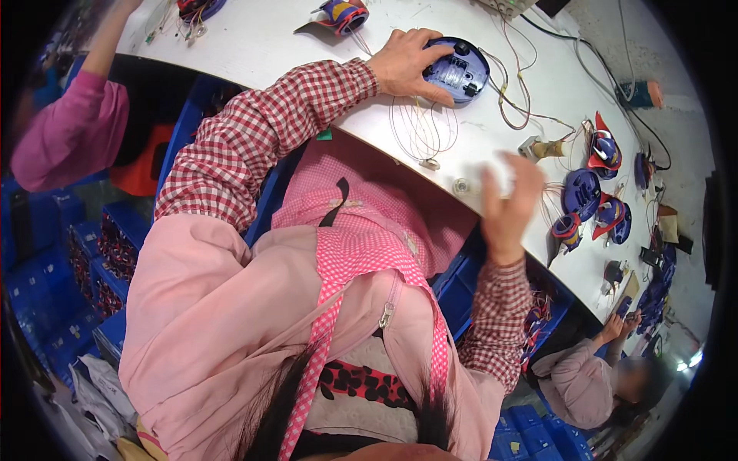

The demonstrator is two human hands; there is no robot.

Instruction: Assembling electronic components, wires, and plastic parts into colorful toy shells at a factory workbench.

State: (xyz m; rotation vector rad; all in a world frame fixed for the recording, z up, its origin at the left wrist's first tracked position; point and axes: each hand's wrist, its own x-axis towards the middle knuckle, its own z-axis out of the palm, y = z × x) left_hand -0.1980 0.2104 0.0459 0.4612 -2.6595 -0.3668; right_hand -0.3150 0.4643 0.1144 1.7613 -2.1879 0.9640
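Observation:
My left hand [407, 67] is closed on the edge of a round dark-blue plastic housing [470, 77] lying on the white table, thumb at the near side and fingers at the far side. Black parts and a coil-like piece show inside the housing. Thin wires [425, 127] loop toward the table edge and end in a small connector [429, 164]. My right hand [513, 203] is raised near the front edge, thumb and fingers apart, fingertips blurred; nothing shows in it. Beside it, a small round pale piece [461, 185] lies on the table.
Right of my right hand lie several blue-and-red plastic parts [582, 192] with wires, and a small brass-coloured cylinder [547, 149]. Another coloured part [342, 15] sits at the back. Cables run along the wall. Co-workers sit left [73, 131] and right [588, 376]. Blue bins [46, 269] stand below.

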